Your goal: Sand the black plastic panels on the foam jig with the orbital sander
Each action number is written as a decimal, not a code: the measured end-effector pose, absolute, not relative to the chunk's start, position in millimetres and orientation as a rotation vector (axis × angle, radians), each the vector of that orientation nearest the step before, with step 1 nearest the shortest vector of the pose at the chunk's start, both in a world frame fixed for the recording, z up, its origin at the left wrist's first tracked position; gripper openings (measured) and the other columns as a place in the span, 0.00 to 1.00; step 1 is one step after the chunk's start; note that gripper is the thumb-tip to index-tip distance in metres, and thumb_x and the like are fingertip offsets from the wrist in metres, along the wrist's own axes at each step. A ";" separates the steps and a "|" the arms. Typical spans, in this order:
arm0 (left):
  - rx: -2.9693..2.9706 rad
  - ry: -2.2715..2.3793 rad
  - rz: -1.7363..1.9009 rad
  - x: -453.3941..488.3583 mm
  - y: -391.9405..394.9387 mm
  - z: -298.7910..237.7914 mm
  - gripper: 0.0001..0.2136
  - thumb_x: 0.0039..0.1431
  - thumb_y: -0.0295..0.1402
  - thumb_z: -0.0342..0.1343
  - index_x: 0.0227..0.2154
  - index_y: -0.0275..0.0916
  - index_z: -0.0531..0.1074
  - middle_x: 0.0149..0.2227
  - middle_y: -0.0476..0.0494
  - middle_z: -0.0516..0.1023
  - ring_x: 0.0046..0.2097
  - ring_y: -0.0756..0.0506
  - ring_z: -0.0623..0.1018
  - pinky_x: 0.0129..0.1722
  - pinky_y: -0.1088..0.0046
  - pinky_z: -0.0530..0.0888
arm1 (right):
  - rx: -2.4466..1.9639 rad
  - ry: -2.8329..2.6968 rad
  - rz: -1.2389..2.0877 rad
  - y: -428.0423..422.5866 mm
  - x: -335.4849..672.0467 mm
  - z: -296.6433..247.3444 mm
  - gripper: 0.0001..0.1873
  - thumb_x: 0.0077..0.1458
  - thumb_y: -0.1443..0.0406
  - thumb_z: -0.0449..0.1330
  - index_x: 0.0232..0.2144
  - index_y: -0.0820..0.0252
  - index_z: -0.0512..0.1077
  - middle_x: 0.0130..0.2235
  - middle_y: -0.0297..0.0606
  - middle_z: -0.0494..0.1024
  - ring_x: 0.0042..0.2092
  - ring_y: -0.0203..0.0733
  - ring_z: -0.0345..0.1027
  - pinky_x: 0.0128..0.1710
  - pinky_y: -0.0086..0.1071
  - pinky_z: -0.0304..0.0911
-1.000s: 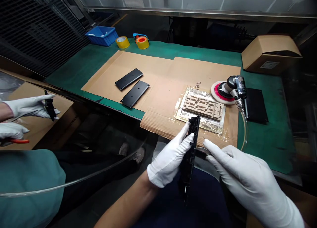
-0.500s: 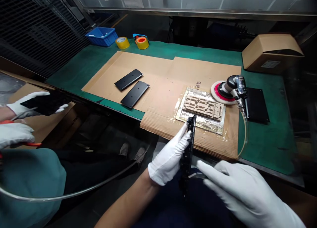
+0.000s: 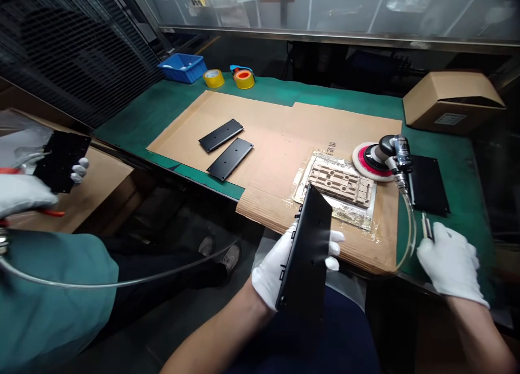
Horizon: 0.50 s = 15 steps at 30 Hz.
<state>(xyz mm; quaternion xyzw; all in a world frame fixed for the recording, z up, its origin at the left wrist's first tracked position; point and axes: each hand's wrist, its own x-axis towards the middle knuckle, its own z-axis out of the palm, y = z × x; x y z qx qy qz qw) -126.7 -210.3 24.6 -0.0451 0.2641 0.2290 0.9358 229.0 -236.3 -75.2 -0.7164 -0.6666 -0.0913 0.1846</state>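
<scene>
My left hand (image 3: pixel 274 265), in a white glove, is closed around a black rectangular plate (image 3: pixel 311 244). The plate is tilted, its broad smooth face towards me, and my fingertips show past its right edge. My right hand (image 3: pixel 449 260), also gloved, is at the right of the bench with its fingers closed on a slim silver tool (image 3: pixel 426 225), whose kind I cannot make out. Just beyond it lies another black plate (image 3: pixel 430 184). An air sander (image 3: pixel 374 160) with a round pad rests between that plate and a tan slotted fixture block (image 3: pixel 341 184).
Two black plates (image 3: pixel 230 158) lie on cardboard (image 3: pixel 272 130) over the green bench. A blue bin (image 3: pixel 182 68), yellow tape rolls (image 3: pixel 213 78) and a carton (image 3: pixel 453 103) stand behind. At left, a co-worker's gloved hands (image 3: pixel 26 195) hold a black plate and a red-handled tool.
My right hand has moved away from the plate to the right side of the bench, carrying the slim tool. My left hand has turned the plate from edge-on to show its broad face.
</scene>
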 end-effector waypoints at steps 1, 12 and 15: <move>-0.082 0.525 0.474 -126.4 -209.9 25.2 0.19 0.63 0.44 0.60 0.44 0.29 0.78 0.34 0.40 0.75 0.32 0.50 0.71 0.25 0.78 0.64 | -2.125 -1.814 -0.318 -239.3 214.0 -62.2 0.05 0.59 0.65 0.61 0.32 0.57 0.77 0.31 0.51 0.78 0.23 0.46 0.67 0.18 0.37 0.53; 0.093 0.612 0.636 -128.3 -209.6 43.2 0.17 0.65 0.42 0.58 0.49 0.37 0.81 0.37 0.42 0.81 0.30 0.49 0.73 0.27 0.76 0.65 | -1.570 -1.804 0.481 -268.6 58.4 28.3 0.31 0.67 0.52 0.57 0.67 0.54 0.63 0.62 0.47 0.72 0.61 0.56 0.70 0.59 0.50 0.70; 0.235 0.606 0.711 -127.0 -219.1 37.9 0.22 0.64 0.47 0.58 0.53 0.37 0.79 0.43 0.37 0.83 0.37 0.43 0.79 0.31 0.72 0.72 | -1.564 -1.789 0.614 -270.5 52.5 24.7 0.38 0.64 0.53 0.61 0.71 0.54 0.56 0.64 0.49 0.70 0.61 0.58 0.70 0.55 0.49 0.73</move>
